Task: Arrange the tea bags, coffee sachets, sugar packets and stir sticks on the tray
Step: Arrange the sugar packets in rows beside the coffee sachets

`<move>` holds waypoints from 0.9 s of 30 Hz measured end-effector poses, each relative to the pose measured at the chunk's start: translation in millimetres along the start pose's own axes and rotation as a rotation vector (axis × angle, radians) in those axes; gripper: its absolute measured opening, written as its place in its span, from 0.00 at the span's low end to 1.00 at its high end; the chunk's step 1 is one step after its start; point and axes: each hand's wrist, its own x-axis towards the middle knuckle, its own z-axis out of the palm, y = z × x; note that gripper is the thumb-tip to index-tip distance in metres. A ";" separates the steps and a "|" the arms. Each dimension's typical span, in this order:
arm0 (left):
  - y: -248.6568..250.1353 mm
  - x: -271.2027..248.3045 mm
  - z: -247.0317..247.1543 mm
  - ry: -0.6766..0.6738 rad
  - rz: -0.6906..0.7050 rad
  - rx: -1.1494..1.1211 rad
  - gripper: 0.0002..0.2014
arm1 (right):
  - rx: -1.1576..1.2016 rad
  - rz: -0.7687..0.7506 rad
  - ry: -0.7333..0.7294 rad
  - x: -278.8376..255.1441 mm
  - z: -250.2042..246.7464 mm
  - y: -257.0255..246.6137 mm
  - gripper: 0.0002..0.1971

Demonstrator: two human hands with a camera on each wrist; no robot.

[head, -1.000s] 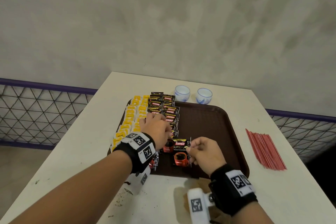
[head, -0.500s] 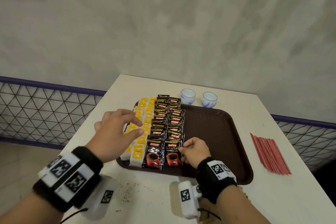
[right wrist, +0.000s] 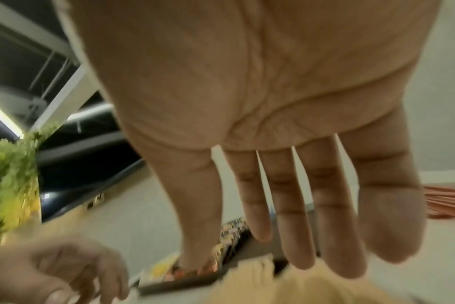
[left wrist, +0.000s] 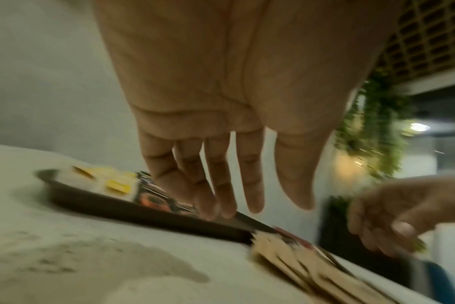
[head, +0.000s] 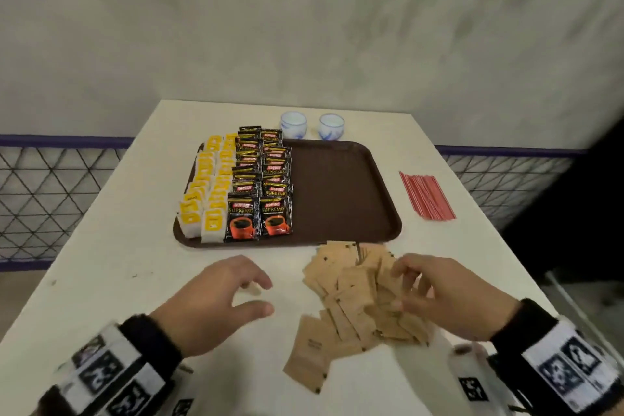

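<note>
Both hands are held over the desk (head: 101, 263).
Left hand (head: 216, 300) is spread, empty; right hand (head: 439, 294) is spread over sugar packets (head: 358, 294), contact unclear.

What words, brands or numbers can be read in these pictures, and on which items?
"KOPIKO": red band on the front coffee sachets.
"SUPREMO": below it on the same sachets.
Tea bags: yellow tags, print too small to read.
Sugar packets: small dark print, unreadable.
Wristbands: square coded markers, no words.
Wrist views: too blurred to read.
</note>
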 end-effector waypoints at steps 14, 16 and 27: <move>59.1 24.7 64.6 -0.280 -0.050 0.275 0.33 | -0.039 0.276 0.034 16.7 60.5 -57.8 0.14; 50.1 23.5 60.2 -0.288 -0.073 0.219 0.26 | 0.035 0.317 0.031 19.9 62.1 -53.4 0.15; 23.2 4.1 11.7 0.059 -0.144 -0.531 0.05 | 0.517 0.219 0.140 16.1 49.8 -35.7 0.07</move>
